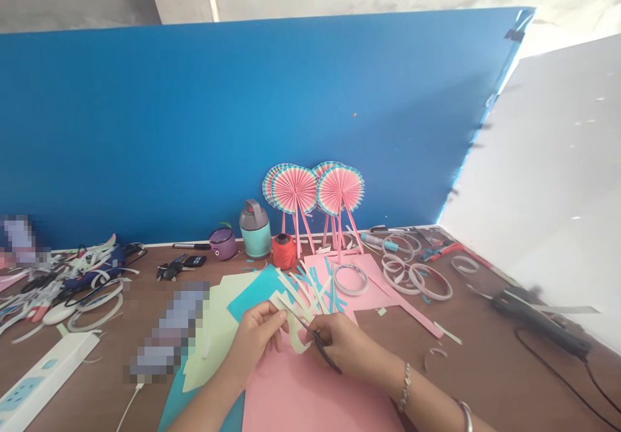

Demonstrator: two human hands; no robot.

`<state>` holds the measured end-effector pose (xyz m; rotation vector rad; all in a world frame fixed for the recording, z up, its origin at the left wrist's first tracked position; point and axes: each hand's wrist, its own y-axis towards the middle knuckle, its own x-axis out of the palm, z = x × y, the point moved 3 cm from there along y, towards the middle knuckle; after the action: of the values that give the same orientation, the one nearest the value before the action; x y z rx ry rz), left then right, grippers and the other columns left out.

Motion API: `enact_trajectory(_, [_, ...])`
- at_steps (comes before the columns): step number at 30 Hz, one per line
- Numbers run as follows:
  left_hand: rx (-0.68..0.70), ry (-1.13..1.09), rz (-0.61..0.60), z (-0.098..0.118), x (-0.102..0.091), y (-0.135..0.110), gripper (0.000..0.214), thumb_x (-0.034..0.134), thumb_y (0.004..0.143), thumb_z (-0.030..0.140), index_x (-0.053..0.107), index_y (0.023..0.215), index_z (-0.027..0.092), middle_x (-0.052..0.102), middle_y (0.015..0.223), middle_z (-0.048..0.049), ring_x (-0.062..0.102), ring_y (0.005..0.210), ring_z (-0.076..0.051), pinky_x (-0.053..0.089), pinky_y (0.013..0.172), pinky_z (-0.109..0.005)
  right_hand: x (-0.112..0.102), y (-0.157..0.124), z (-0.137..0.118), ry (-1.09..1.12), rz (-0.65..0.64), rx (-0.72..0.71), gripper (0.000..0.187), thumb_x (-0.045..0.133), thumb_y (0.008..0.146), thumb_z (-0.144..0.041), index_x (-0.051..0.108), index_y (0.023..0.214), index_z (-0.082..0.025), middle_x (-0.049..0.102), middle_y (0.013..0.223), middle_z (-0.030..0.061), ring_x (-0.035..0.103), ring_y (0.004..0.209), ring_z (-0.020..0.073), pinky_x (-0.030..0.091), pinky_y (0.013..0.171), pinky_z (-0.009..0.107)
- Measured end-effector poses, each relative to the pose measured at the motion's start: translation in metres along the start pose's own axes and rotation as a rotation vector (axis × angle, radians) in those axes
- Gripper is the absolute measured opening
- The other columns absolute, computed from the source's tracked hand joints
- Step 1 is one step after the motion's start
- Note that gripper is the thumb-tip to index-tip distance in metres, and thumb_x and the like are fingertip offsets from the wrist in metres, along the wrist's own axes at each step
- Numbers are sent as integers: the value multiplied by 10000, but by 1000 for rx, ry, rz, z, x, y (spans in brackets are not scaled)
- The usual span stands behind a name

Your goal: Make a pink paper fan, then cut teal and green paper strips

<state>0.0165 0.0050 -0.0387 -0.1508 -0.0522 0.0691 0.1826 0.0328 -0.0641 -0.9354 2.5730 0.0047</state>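
The head-worn camera looks forward and down close over the left hand [252, 345] and right hand [339, 348], toward a blue board [218, 128].

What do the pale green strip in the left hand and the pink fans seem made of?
The pale green strip looks like matte coloured card: clean cut edges, a gentle curve without creases. The pink fans look like pleated paper, matte with crisp radial folds; their stick material is unclear.

The person's left hand [252, 343] is pinching at centre frame with its thumb on top, while the right hand [337, 348] is closed in a grip just beside it, the left forearm [206, 409] and right forearm [388, 374] angling inward from the lower edge.
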Motion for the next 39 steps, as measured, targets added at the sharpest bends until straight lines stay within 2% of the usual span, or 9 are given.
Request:
enact_trajectory(7, [1,5,-15,-4,-2,2,266,656,673,399,561,582,168,569,525,27,427,392,-71,280,449,-217,-2,0,0,-76,11,1,98,484,676,-169,576,705,-150,457,476,-54,384,412,72,276,394,174])
enact_trajectory(14, [-2,21,-28,-1,0,0,275,652,663,422,565,589,172,581,521,25,426,379,-73,286,440,-218,0,0,2,-16,-24,-10,197,456,655,-119,595,790,-154,477,483,-60,414,397,72,299,397,168])
enact_trajectory(20, [-53,76,-65,1,4,-2,254,633,670,413,566,578,185,500,372,54,362,320,-73,245,390,-213,1,0,1,3,-20,-41,149,443,675,-116,556,759,-163,475,480,-63,423,387,74,306,388,170])
enact_trajectory(28, [-38,23,-138,-3,7,-1,281,653,658,428,613,622,152,636,570,-6,462,392,-79,353,455,-223,3,1,2,-6,-16,-54,169,440,667,-97,559,768,-161,479,494,-64,416,383,63,305,388,162])
enact_trajectory(39, [-40,9,-142,-2,7,-1,276,668,652,416,615,609,149,633,564,-5,469,397,-77,348,445,-213,3,2,5,3,-31,-42,198,428,637,-80,566,751,-165,464,491,-61,396,388,66,285,387,166])
